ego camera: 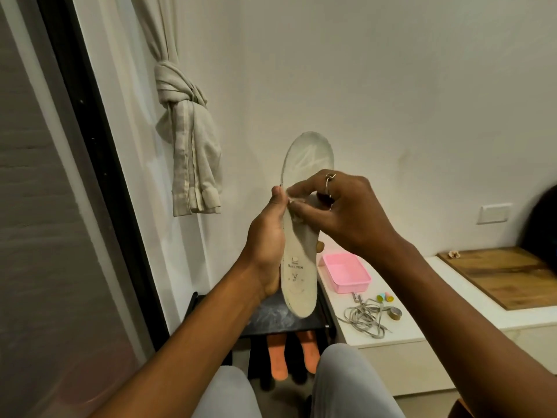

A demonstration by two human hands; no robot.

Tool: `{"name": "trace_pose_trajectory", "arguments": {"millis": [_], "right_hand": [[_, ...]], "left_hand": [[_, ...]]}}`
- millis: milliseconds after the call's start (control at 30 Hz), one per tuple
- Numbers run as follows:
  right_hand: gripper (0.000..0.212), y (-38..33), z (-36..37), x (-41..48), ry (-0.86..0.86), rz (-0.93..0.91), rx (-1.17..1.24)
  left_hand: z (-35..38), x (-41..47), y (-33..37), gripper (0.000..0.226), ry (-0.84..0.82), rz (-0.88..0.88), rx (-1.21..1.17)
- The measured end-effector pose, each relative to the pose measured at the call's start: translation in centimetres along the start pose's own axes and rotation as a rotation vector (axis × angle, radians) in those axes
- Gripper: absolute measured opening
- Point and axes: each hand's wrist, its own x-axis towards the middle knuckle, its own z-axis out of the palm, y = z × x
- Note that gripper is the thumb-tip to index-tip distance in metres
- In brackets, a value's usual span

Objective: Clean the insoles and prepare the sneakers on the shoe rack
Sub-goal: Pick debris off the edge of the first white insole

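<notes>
Matt cloth-faced insole (298,263); glossy pink plastic tray (346,273); wood board (506,276)

Off-white insole (298,276); pink tray (346,274); orange soles (67,359).

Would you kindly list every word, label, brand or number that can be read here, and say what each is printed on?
Insole, heel end: a small logo, one short line of print and a small drawing below it, all too small and blurred to read.
Pink tray and wall plate: no text shows.
Nothing in view can be read.
</notes>
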Motion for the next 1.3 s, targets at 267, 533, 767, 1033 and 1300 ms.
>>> {"name": "trace_pose_trajectory", "arguments": {"millis": [267,533,767,1033,1300], "right_hand": [[0.019,1.5,-0.4,0.3,0.323,0.062,-0.336],[0.016,0.0,-0.6,0.4,0.055,0.054,-0.025],[0.017,1.1,-0.8,0.6,0.272,0.089,-0.339],[0.016,0.3,-1.1,0.6,0.154,0.053,-0.061],[0.016,2.0,-1.4,0.7,0.339,0.12,-0.396]], "left_hand": [[0.8,-0.6,-0.2,0.064,-0.057,-0.035,0.11],[0.7,-0.4,-0.5,0.059,0.001,-0.013,0.082],[1.2,-0.6,-0.5,0.06,-0.041,-0.015,0.093],[1.3,-0.5,-0.9,0.061,-0.041,-0.008,0.126],[1.3,-0.7,-1.2,0.053,-0.067,0.019,0.19]]}}
